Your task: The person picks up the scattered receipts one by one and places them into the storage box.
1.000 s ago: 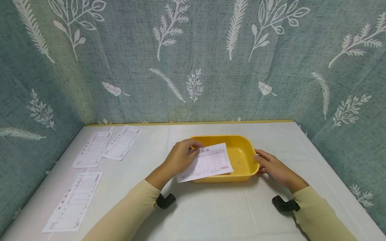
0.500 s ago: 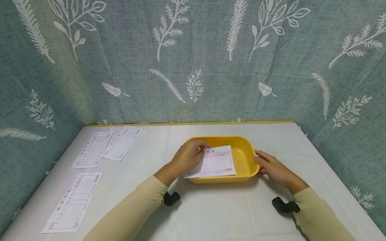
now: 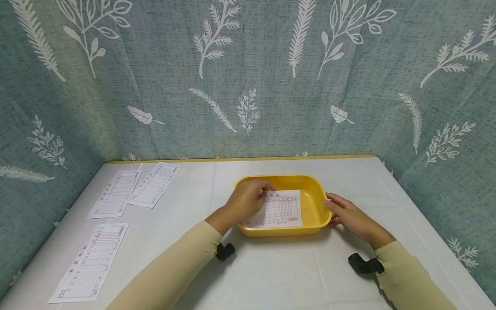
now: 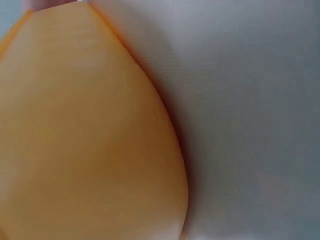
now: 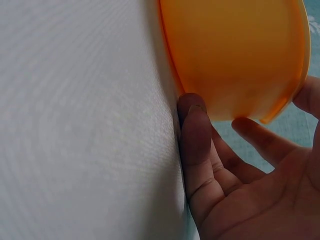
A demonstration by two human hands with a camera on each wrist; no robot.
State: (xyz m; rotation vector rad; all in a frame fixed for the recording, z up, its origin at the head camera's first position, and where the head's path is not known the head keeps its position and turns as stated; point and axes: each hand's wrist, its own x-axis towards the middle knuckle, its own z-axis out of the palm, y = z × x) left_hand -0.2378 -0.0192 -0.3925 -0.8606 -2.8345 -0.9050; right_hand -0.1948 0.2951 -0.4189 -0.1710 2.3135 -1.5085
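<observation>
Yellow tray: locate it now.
In the head view, the yellow tray sits on the table just right of centre, the left hand over its left side, the right hand at its right end.

I see the yellow tray (image 3: 280, 232) upright, an oblong with rounded corners and smooth walls. Within its rim I have the white printed sheet (image 3: 282, 210), face up, ruled in a fine grid with a small pink block near one corner. It stops short of the tray's right wall; its left part is hidden from me.
</observation>
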